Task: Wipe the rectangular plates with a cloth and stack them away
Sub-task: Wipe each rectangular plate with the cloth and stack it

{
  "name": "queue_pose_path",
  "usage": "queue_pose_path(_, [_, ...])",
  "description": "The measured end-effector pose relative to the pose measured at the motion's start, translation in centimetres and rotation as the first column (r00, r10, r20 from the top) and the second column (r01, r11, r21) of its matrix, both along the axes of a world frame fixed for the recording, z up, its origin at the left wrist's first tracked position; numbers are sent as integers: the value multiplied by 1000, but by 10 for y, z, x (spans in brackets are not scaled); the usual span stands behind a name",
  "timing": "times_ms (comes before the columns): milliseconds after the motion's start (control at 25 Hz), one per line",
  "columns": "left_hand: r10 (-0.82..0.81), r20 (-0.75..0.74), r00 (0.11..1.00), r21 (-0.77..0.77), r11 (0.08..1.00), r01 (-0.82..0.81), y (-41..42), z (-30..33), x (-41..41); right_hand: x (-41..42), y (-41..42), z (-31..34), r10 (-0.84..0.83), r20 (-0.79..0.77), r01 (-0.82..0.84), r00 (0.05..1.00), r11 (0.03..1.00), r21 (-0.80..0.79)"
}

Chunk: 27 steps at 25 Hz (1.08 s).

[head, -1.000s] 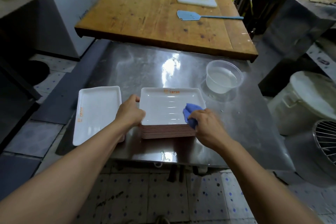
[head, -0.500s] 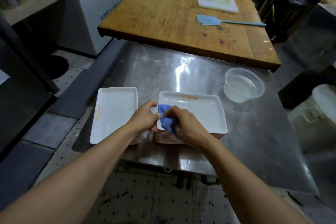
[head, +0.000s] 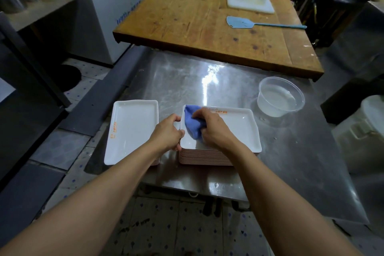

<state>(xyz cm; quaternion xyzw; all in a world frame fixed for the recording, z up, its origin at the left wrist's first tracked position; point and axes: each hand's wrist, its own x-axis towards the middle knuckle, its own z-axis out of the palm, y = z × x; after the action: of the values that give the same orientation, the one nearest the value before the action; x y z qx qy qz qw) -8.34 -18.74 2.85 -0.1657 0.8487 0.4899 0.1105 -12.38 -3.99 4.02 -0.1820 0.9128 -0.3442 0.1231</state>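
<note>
Two hands, right hand (head: 212, 129) pressing cloth (head: 192, 123), plate (head: 241, 131)

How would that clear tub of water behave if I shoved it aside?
The clear tub looks thin-walled, so it would probably flex. It holds water, so a quick shove might slosh some out. The steel table looks smooth, so it would likely slide rather than tip.

A white rectangular plate (head: 239, 129) with orange print along its far rim tops a tall stack (head: 205, 157) with pinkish edges. A crumpled blue cloth (head: 192, 123) lies on its left part. Just left sits another white plate (head: 131, 129), orange mark on its left rim, apparently atop a lower stack.
</note>
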Motion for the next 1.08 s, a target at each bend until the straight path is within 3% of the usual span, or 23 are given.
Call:
queue_pose_path(120, [16, -23, 1000, -19, 1000, -16, 2, -1, 1, 15, 7, 6, 14, 118, -6, 993, 998, -66])
queue_pose_path(280, [26, -39, 999, -68, 997, -29, 5, 0, 1, 31, 15, 13, 78, 190, -80, 979, 997, 2])
queue_pose_path(440, [25, 6, 1000, -140, 990, -23, 7, 0, -1, 40, 25, 15, 134, 112, -141, 985, 988, 58])
queue_pose_path(720, [84, 9, 996, -148, 986, -82, 12, 3, 1, 42, 96, 21, -43, -39, 51, 998, 971, 235])
queue_pose_path(840, [58, 14, 998, -271, 961, -52, 16, 8, 2, 43, 104, 25, -40, -76, 61, 996, 955, 291])
queue_pose_path(960, [9, -51, 999, -535, 844, -35, 26, 16, 10, 47, 111, 33, -172, -141, 190, 975, 974, 124])
queue_pose_path(1080, [-230, -173, 958, -670, 740, 56, 48, 24, 19, 54, 128, 42, -381, -213, 370, 900, 925, -91])
